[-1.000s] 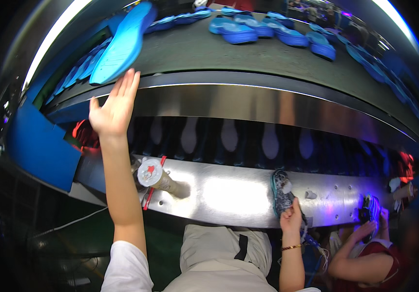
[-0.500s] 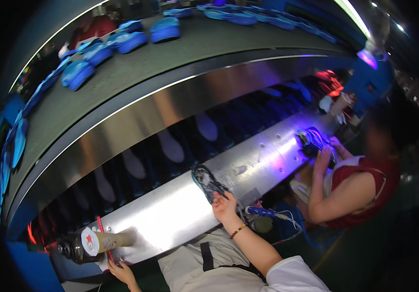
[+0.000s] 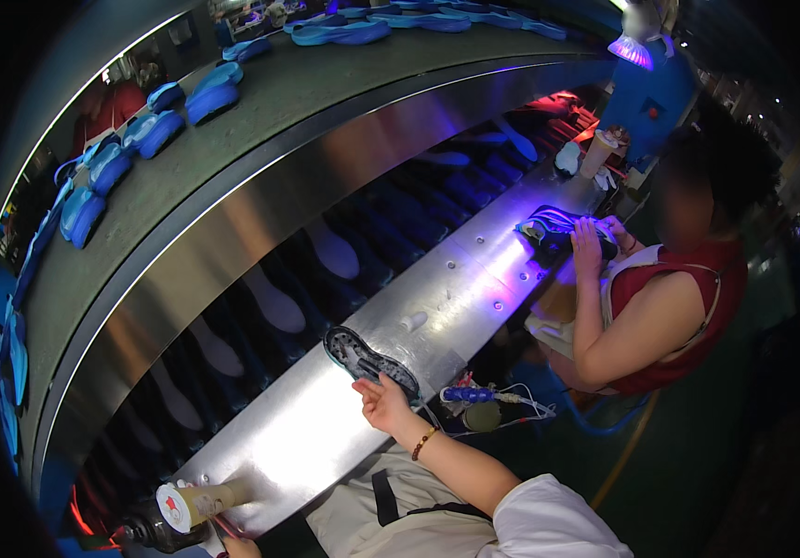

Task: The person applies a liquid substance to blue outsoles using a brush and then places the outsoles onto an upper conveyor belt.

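Note:
A dark shoe sole (image 3: 344,346) with a pale-speckled inside and a thin teal edge lies slanted on the metal bench (image 3: 293,432). My right hand (image 3: 384,404) is at its near side, fingers stretched out and touching or just over the edge. At the lower left, my left hand (image 3: 240,547) shows only in part, below a lidded drink cup (image 3: 197,502). A thin reddish thing shows by its fingers, and I cannot make out their grip. Beside the cup sits a dark rounded object (image 3: 153,530).
Beyond the bench, pale insoles (image 3: 274,305) sit in a dark slotted conveyor. Blue soles (image 3: 153,133) line the upper belt (image 3: 260,121). At right a co-worker (image 3: 660,325) handles a shoe (image 3: 563,232) under a purple lamp (image 3: 633,51). A blue-handled tool (image 3: 470,394) with cables is near my right arm.
The whole view has shifted. The sole lies at a flatter slant, and my right hand's fingers have straightened beside it. My left hand has sunk toward the lower edge; the red stick by the cup is mostly hidden.

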A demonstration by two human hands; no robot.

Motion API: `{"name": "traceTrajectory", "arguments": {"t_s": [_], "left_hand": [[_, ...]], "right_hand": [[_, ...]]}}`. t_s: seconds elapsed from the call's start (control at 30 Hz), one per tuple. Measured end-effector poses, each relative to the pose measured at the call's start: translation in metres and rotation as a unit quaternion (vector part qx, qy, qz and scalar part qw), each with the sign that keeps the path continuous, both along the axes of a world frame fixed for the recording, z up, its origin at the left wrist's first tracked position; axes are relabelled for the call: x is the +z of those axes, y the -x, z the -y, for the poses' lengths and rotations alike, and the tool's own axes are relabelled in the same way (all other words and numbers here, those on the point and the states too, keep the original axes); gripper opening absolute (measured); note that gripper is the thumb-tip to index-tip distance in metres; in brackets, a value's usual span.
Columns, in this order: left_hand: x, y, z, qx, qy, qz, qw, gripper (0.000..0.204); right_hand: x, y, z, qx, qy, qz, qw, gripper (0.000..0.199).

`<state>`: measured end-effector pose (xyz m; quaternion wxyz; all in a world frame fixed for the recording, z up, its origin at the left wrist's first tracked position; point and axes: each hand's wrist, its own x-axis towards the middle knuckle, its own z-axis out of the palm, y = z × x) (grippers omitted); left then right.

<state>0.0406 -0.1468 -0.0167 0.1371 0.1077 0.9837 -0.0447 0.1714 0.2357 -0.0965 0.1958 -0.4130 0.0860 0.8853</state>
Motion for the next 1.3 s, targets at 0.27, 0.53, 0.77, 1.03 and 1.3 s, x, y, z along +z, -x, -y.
{"name": "traceTrajectory", "arguments": {"t_s": [0.27,0.53,0.77,1.03,1.3], "left_hand": [[-0.017,-0.102,0.046,0.384,-0.495,0.286,0.725,0.018],[-0.02,-0.113,-0.077,0.104,-0.559,0.299,0.766,0.034],[-0.007,-0.114,-0.134,0.114,-0.519,0.346,0.773,0.04],[-0.034,-0.129,-0.145,0.162,-0.566,0.374,0.716,0.023],[-0.035,-0.13,-0.145,0.177,-0.568,0.4,0.697,0.022]], "right_hand": [[0.036,0.009,0.041,0.388,-0.36,-0.083,0.844,0.05],[0.039,0.031,0.118,0.463,-0.456,-0.136,0.748,0.048],[0.05,0.031,0.108,0.289,-0.428,-0.087,0.852,0.037],[0.062,0.02,0.107,0.258,-0.377,-0.059,0.888,0.04],[0.051,0.014,0.113,0.284,-0.413,-0.07,0.862,0.039]]}}
